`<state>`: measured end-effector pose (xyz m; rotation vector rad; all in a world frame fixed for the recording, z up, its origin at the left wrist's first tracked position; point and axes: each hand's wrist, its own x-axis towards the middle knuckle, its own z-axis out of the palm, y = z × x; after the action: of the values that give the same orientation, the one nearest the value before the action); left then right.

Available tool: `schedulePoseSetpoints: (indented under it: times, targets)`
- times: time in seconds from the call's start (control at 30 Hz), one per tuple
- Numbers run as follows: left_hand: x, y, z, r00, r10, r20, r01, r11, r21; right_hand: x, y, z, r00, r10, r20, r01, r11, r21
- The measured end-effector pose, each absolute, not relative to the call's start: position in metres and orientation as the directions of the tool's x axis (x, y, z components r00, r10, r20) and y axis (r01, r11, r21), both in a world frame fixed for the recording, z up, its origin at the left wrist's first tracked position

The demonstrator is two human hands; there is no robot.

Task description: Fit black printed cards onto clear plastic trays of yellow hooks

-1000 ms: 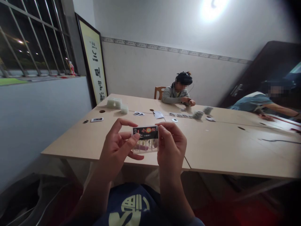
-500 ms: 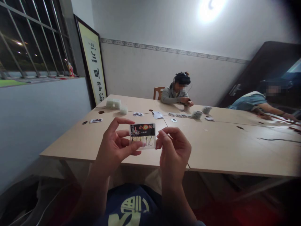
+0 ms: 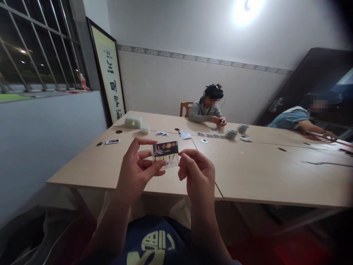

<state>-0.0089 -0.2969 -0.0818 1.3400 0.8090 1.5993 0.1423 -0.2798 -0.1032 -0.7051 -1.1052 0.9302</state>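
A seated person holds a small packet of fish hooks [image 3: 166,154] up in front of the chest, just below the middle of the frame and above the near edge of a pale wooden table [image 3: 261,173]. The left hand [image 3: 135,173] pinches the packet's left side, thumb across its clear lower half and forefinger raised behind the dark printed header. The right hand [image 3: 197,173] is curled loosely just right of the packet, its fingertips at or very near the lower right corner; whether they actually grip it cannot be told from this view.

The hold looks light, and the risk appears to lie there: with one thumb carrying most of the load, a small twist could let the slick packet slide out and drop to the lap or the floor. The hooks inside are barbed, so a finger pressing hard on the clear film, or working at an opening, could be pricked.

Farther up the frame, a second person [image 3: 208,106] in a grey top sits at the table's far side with cards and small stacks of pieces [image 3: 232,134] spread before them, and a third person's arm [image 3: 311,127] reaches in from the right edge. A loose card [image 3: 113,141] lies on the table at centre left, below a framed scroll [image 3: 109,73] leaning against the wall.
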Motion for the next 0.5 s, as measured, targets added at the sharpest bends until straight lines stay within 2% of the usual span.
schedulePoseSetpoints:
  times: [0.1, 0.23, 0.4, 0.5]
  targets:
    - [-0.006, -0.293, -0.085, -0.063, 0.903, 0.426, -0.186, -0.429, 0.884, 0.143, -0.273, -0.103, 0.066, 0.948, 0.311, -0.427, 0.309, -0.85]
    - [-0.003, -0.287, -0.09, -0.079, 0.883, 0.463, -0.138, -0.469, 0.872, 0.141, -0.267, -0.102, 0.013, 0.981, 0.196, -0.54, 0.172, -0.824]
    - [-0.001, -0.28, -0.095, -0.105, 0.854, 0.51, -0.097, -0.519, 0.849, 0.139, -0.268, -0.101, 0.121, 0.98, 0.161, -0.606, 0.201, -0.769]
    - [0.001, -0.279, -0.095, -0.105, 0.851, 0.514, -0.112, -0.524, 0.844, 0.14, -0.272, -0.103, 0.098, 0.982, 0.162, -0.615, 0.187, -0.766]
